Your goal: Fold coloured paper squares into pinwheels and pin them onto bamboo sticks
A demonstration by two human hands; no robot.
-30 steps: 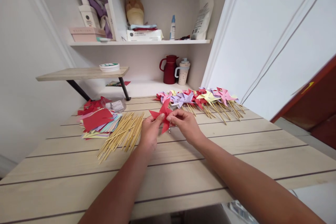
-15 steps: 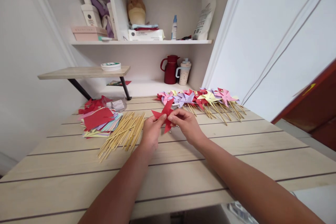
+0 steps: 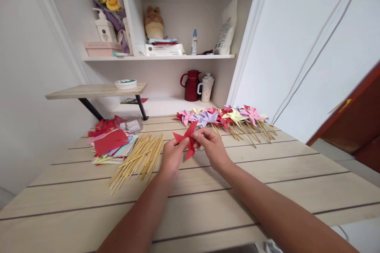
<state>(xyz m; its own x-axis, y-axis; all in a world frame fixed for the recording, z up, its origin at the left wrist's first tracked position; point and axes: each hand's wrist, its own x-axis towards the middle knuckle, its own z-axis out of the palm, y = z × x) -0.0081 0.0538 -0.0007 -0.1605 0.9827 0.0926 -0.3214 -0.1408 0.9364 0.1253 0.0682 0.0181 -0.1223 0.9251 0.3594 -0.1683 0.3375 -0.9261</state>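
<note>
A red paper pinwheel (image 3: 188, 139) is held upright above the wooden table (image 3: 208, 189) between both hands. My left hand (image 3: 171, 157) pinches its left side with thumb and fingers. Its centre is pinched from the right by my right hand (image 3: 210, 145). A small metallic bit shows just under my right fingers; I cannot make it out. To the left lies a heap of thin wooden sticks (image 3: 137, 157), and beyond it a stack of coloured paper squares (image 3: 110, 144).
A row of finished pinwheels on sticks (image 3: 225, 118) lies at the table's far right. A small clear bag (image 3: 130, 125) sits by the papers. Behind are a low wooden shelf (image 3: 95, 91), a red jug (image 3: 190, 85), a mug (image 3: 206, 85) and shelved bottles and boxes.
The camera has tipped slightly, so everything sits lower in view. Both hands keep the red pinwheel pinched, with small finger shifts at its centre.
</note>
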